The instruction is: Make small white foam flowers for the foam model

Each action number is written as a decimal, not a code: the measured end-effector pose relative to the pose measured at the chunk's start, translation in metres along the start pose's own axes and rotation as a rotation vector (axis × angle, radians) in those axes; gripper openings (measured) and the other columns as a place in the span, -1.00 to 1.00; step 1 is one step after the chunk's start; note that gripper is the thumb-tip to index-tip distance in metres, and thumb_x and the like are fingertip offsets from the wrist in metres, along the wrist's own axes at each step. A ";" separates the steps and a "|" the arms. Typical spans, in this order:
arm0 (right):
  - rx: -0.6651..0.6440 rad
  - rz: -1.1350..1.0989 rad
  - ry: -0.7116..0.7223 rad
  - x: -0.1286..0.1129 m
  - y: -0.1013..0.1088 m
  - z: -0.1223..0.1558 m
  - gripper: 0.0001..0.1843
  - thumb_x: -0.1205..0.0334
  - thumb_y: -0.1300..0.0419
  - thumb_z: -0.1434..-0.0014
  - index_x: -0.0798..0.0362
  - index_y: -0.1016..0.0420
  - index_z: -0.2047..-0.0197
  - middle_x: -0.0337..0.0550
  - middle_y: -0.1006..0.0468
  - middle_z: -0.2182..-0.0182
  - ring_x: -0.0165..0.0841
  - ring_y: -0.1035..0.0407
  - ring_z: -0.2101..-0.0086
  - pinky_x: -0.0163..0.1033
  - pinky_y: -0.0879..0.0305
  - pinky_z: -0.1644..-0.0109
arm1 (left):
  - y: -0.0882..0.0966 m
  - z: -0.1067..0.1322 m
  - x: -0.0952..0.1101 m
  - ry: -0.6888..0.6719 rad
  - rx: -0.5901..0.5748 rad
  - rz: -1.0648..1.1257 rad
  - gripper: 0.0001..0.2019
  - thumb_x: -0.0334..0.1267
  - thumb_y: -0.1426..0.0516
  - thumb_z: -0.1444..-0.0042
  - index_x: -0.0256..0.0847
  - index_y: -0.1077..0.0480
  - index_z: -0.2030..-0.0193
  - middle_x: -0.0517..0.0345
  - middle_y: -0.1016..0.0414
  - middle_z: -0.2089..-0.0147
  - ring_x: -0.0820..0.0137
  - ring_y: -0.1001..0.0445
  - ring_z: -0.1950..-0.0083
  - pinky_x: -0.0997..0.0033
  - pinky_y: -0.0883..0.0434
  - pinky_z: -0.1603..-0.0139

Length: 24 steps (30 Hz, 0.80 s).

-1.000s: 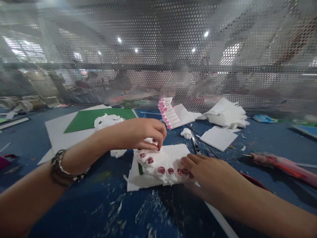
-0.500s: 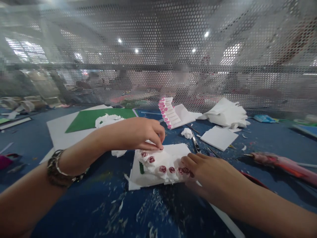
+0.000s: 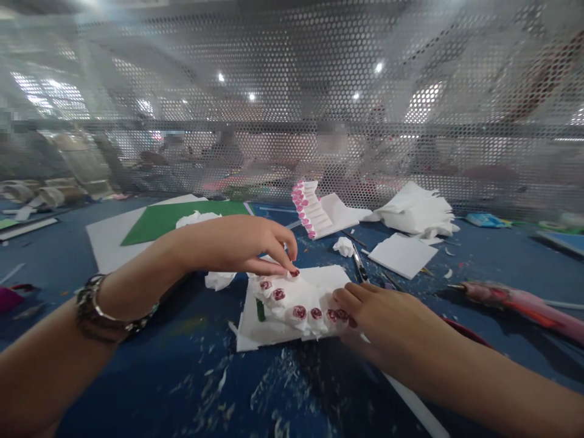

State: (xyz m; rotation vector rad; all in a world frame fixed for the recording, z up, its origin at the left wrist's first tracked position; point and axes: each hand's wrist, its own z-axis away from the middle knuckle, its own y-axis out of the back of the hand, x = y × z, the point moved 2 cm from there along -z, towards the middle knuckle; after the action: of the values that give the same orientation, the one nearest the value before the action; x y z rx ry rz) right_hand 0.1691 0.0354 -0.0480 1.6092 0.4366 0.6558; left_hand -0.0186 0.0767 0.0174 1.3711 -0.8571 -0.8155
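Observation:
A white board (image 3: pixel 249 334) lies on the blue table. On it is a strip of crumpled white tissue paper (image 3: pixel 292 298) with several dark red rosettes (image 3: pixel 299 312) along its edge. Under the tissue's left end shows a short green bar (image 3: pixel 260 310). My left hand (image 3: pixel 255 246), a bracelet at its wrist, reaches over the back of the strip, its thumb and forefinger closed at a small dark red rosette (image 3: pixel 294 273). My right hand (image 3: pixel 378 310) curls its fingers over the strip's right end and grips it there; its thumb is largely hidden.
Behind the board stands a white pleated piece with pink dots (image 3: pixel 310 210). A craft knife (image 3: pixel 360 264), a tissue ball (image 3: pixel 344 246), a white square (image 3: pixel 402 255) and a tissue stack (image 3: pixel 415 210) lie right of it. A red glue gun-like tool (image 3: pixel 515 304) lies far right; green sheet (image 3: pixel 150 222) back left.
My left hand has shifted slightly left, and a dark red rosette now shows at its fingertips. My right hand has stayed at the strip's right end.

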 end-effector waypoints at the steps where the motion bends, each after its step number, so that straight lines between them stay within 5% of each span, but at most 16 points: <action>1: 0.000 -0.001 -0.002 0.000 0.000 0.000 -0.88 0.29 -0.06 0.00 0.08 -0.34 0.33 -0.12 -0.47 0.42 -0.23 -0.39 0.40 -0.22 -0.17 0.48 | 0.000 0.000 0.001 0.005 -0.007 -0.003 -0.75 -0.25 0.04 -0.15 -0.09 -0.44 0.18 0.14 -0.41 0.07 0.43 -0.39 0.19 0.51 -0.25 0.26; 24: 0.002 0.011 0.008 0.003 -0.006 -0.002 -0.89 0.27 -0.05 -0.03 0.05 -0.31 0.31 -0.16 -0.46 0.42 -0.20 -0.40 0.44 -0.22 -0.10 0.52 | 0.005 0.008 0.005 0.085 -0.124 0.126 -0.70 -0.22 0.02 -0.12 -0.11 -0.30 0.00 0.15 -0.29 -0.07 0.44 -0.33 0.06 0.58 -0.24 0.12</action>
State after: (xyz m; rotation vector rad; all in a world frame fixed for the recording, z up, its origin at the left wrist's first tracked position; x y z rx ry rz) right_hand 0.1711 0.0397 -0.0533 1.6126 0.4349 0.6698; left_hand -0.0236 0.0688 0.0227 1.2216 -0.8045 -0.6968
